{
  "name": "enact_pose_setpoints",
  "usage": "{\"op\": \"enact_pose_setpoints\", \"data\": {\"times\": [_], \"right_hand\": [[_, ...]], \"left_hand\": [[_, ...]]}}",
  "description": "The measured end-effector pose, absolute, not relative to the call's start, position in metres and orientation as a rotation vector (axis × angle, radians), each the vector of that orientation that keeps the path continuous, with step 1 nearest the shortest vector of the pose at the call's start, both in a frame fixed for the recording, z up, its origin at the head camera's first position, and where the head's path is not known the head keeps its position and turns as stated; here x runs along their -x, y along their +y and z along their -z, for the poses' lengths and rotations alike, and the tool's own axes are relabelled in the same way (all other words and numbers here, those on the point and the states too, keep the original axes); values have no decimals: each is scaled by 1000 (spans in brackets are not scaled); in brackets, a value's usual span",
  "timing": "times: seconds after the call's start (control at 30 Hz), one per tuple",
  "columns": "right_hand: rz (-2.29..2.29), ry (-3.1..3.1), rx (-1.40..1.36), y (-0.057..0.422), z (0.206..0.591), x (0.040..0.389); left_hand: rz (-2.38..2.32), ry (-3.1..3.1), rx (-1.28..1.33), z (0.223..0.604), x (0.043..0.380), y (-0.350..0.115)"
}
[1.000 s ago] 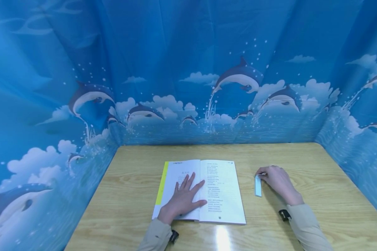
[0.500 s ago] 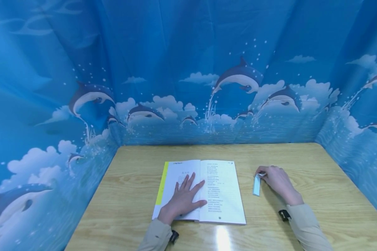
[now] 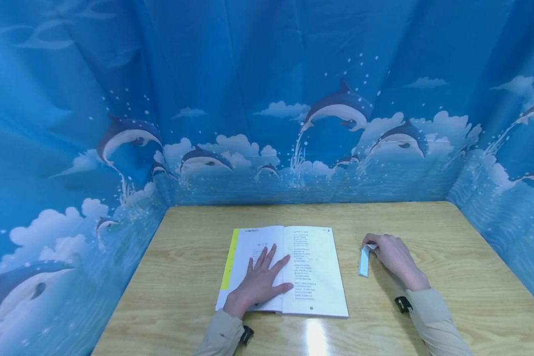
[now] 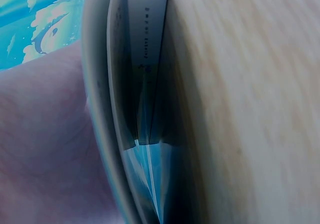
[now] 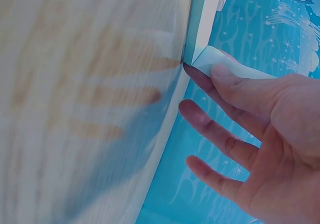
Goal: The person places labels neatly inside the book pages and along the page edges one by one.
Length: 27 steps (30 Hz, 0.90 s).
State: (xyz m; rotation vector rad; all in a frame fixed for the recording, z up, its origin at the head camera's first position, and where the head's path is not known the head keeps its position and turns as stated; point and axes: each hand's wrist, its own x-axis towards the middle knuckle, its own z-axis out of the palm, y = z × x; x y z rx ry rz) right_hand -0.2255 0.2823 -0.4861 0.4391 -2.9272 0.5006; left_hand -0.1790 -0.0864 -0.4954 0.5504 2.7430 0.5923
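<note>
An open book (image 3: 318, 277) with printed pages and a yellow band along its left edge lies on the table. My left hand (image 3: 260, 284) rests on its left page with fingers spread, the thumb reaching past the middle fold. In the left wrist view the curved page edges (image 4: 115, 83) fill the middle. To the right of the book, my right hand (image 3: 393, 254) pinches one end of a narrow pale-blue strip (image 3: 364, 263). The right wrist view has that end as a bent flap (image 5: 235, 67) between thumb and index finger; the other visible fingers point out, holding nothing.
The wooden table (image 3: 187, 277) extends around the book. A blue curtain (image 3: 231, 178) printed with dolphins closes off the back and sides. Dark wrist straps (image 3: 402, 305) show at both sleeves.
The near end of the pale-blue strip has swung slightly left, and its bent end shows more beneath my right fingers. My left hand and the book have stayed in place.
</note>
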Motion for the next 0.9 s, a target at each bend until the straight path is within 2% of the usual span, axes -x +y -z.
{"op": "enact_pose_setpoints", "data": {"times": [0.9], "right_hand": [[-504, -2939, -403, 283, 488, 227]], "left_hand": [[-583, 2749, -543, 494, 178, -86]]}}
